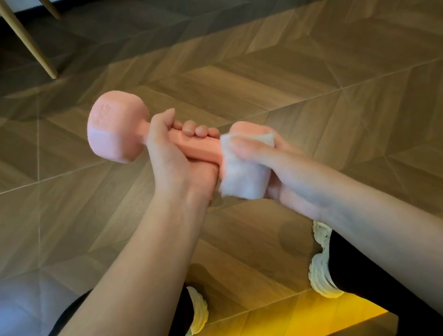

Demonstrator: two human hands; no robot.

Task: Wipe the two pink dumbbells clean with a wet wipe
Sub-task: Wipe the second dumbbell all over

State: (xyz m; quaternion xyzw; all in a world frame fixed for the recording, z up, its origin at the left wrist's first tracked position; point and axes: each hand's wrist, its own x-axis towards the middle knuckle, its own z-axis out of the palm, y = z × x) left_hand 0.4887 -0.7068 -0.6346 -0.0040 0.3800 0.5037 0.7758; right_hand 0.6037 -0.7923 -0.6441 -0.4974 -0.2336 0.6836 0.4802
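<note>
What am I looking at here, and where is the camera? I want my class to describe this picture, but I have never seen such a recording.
There is no machine: these are a person's two bare hands. The single picture comes from a camera worn on the person's head, looking forward and down, so the arms reach in from the bottom. The left hand grips the handle of a pink dumbbell, held in the air above the wooden floor. The right hand holds a white wet wipe wrapped around the dumbbell's nearer end. Below are the person's pale shoes; wooden furniture legs stand at top left. Only one dumbbell is in view.
</note>
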